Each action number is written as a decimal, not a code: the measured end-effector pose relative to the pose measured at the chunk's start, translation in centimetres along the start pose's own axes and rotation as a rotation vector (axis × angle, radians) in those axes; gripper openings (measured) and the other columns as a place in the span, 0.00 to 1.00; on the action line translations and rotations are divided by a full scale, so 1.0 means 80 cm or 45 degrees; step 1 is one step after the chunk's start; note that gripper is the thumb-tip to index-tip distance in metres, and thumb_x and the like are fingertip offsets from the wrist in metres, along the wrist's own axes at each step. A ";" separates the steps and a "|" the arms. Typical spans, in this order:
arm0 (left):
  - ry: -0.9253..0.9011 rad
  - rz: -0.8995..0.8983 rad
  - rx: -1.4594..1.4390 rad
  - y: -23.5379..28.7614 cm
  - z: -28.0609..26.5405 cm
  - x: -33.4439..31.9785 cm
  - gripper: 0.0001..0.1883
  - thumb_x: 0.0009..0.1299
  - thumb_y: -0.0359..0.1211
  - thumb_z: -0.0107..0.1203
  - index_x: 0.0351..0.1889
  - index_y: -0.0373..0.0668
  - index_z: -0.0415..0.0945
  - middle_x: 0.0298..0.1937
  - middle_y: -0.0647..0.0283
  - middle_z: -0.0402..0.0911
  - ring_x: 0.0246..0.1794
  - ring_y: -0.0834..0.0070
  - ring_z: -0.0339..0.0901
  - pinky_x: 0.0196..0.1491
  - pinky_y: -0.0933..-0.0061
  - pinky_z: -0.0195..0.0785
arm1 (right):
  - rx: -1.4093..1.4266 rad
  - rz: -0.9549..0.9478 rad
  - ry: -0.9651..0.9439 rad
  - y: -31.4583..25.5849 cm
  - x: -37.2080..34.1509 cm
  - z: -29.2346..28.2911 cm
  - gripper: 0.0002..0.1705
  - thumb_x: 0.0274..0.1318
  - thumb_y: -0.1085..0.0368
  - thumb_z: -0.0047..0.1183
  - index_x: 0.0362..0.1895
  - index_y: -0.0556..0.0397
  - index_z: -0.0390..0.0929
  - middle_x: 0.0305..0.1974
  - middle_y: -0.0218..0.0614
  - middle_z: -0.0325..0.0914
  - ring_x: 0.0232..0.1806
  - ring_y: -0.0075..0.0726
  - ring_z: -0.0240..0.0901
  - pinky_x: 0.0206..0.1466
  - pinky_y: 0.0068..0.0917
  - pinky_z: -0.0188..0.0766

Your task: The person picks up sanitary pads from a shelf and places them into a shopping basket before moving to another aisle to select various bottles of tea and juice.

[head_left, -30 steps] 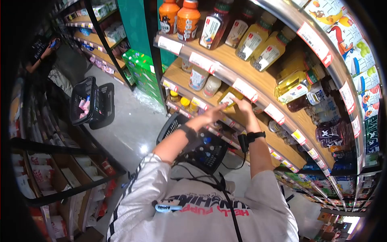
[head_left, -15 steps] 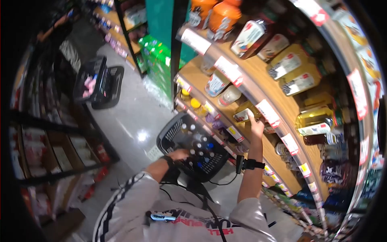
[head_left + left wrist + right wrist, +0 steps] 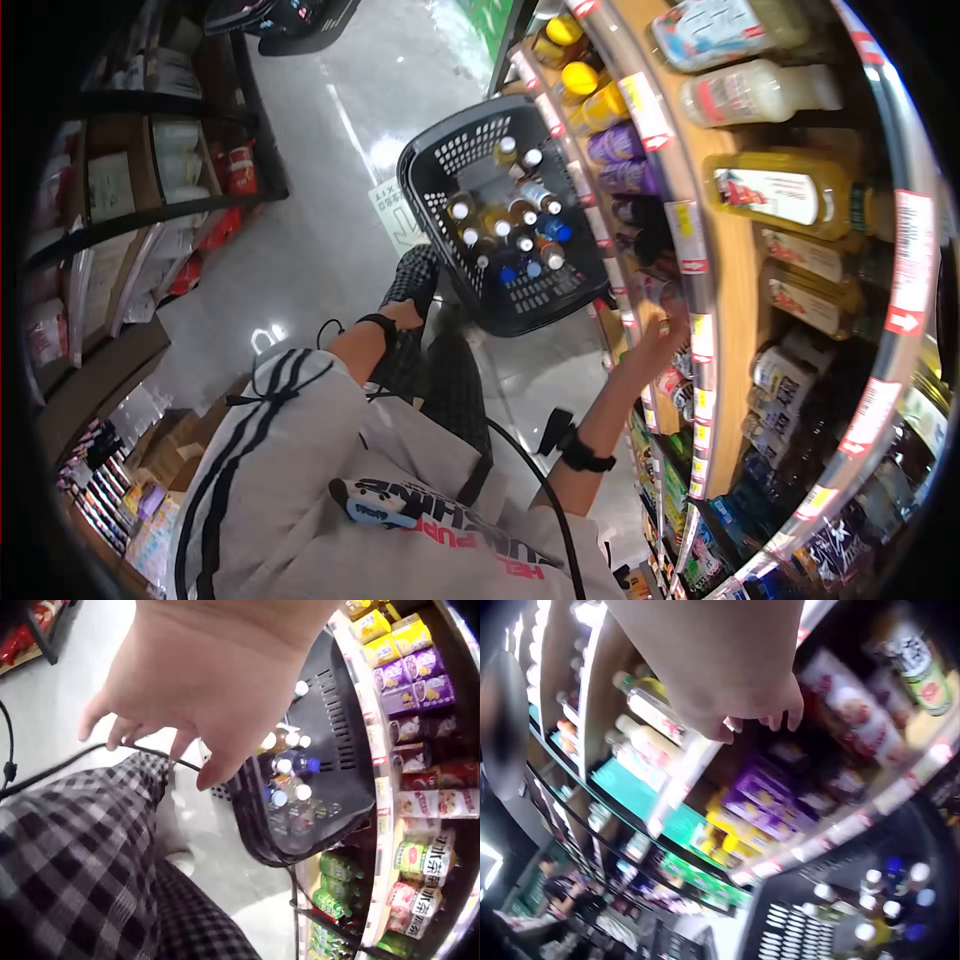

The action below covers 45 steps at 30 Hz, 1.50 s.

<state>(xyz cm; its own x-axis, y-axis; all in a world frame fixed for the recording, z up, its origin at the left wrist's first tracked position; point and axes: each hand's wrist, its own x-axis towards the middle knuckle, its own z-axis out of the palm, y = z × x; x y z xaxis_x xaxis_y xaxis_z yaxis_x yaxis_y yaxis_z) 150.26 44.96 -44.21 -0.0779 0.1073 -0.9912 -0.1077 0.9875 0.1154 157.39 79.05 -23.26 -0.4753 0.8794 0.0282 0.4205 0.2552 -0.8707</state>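
My left hand (image 3: 403,314) hangs beside the near left side of a black basket (image 3: 592,290) holding several capped bottles. In the left wrist view that hand (image 3: 202,682) has loosely hanging fingers and holds nothing. My right hand (image 3: 662,345) is at the lower shelf, right of the basket. Seen from the right wrist, the hand (image 3: 731,682) has loosely bent fingers with nothing between them, in front of dark packs and near purple packs (image 3: 769,796). Yellow-capped jars (image 3: 580,80) stand farther along the same shelf.
An upper shelf holds a yellow bottle (image 3: 780,193) and a white bottle (image 3: 745,92). Another shelf unit (image 3: 150,212) stands at the left, with an open cardboard box (image 3: 165,450) below. A second basket (image 3: 300,20) sits on the floor at the top. A cable (image 3: 530,455) crosses my front.
My right hand has left the yellow bottle on the shelf and moved down to the lower shelf. My left hand has drawn back from the basket. The view has turned toward the basket.
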 end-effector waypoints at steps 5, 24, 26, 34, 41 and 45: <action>-0.128 -0.315 0.190 -0.026 0.060 0.019 0.38 0.56 0.45 0.55 0.65 0.55 0.53 0.66 0.48 0.53 0.64 0.48 0.55 0.60 0.41 0.46 | -0.505 0.202 -0.774 0.197 -0.162 -0.015 0.21 0.49 0.67 0.51 0.50 0.57 0.69 0.49 0.45 0.69 0.52 0.48 0.66 0.56 0.35 0.60; -0.266 0.100 1.251 -0.015 0.000 0.028 0.44 0.58 0.61 0.49 0.68 0.58 0.43 0.62 0.48 0.59 0.62 0.52 0.57 0.57 0.33 0.43 | 0.325 0.772 -0.791 0.330 -0.141 0.378 0.12 0.54 0.65 0.48 0.43 0.52 0.75 0.29 0.31 0.75 0.28 0.23 0.70 0.31 0.20 0.67; -0.392 0.210 1.348 0.017 -0.053 0.013 0.38 0.60 0.57 0.49 0.66 0.53 0.54 0.54 0.52 0.72 0.56 0.56 0.68 0.56 0.36 0.48 | 0.032 0.736 -0.865 0.379 -0.130 0.437 0.20 0.48 0.60 0.53 0.49 0.45 0.72 0.36 0.39 0.77 0.38 0.36 0.74 0.42 0.28 0.68; 0.587 0.769 0.240 0.012 -0.166 0.043 0.10 0.60 0.30 0.48 0.39 0.42 0.75 0.28 0.57 0.79 0.31 0.61 0.76 0.34 0.65 0.67 | -0.190 0.602 -1.017 0.398 -0.125 0.536 0.25 0.46 0.59 0.56 0.52 0.46 0.69 0.36 0.37 0.73 0.38 0.40 0.70 0.44 0.30 0.65; 0.497 0.687 -0.158 0.010 -0.173 0.053 0.11 0.60 0.27 0.48 0.41 0.41 0.75 0.32 0.56 0.79 0.33 0.64 0.77 0.38 0.66 0.68 | -0.046 0.916 -1.099 0.375 -0.104 0.539 0.10 0.49 0.63 0.54 0.36 0.47 0.71 0.25 0.27 0.68 0.21 0.22 0.64 0.22 0.20 0.61; 0.538 0.791 -0.273 0.021 -0.167 0.047 0.19 0.59 0.25 0.50 0.50 0.42 0.69 0.46 0.55 0.75 0.41 0.63 0.75 0.44 0.67 0.67 | 0.194 1.062 -1.039 0.305 -0.088 0.468 0.07 0.50 0.64 0.54 0.34 0.47 0.71 0.20 0.25 0.67 0.18 0.17 0.61 0.18 0.16 0.58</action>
<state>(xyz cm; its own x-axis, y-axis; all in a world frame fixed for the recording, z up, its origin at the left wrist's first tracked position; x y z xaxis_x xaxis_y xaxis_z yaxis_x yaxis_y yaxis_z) 136.54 45.48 -46.87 -0.5529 0.5377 -0.6365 -0.1065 0.7120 0.6940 142.03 64.03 -63.08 -0.4740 0.2191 -0.8528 0.7649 -0.3773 -0.5221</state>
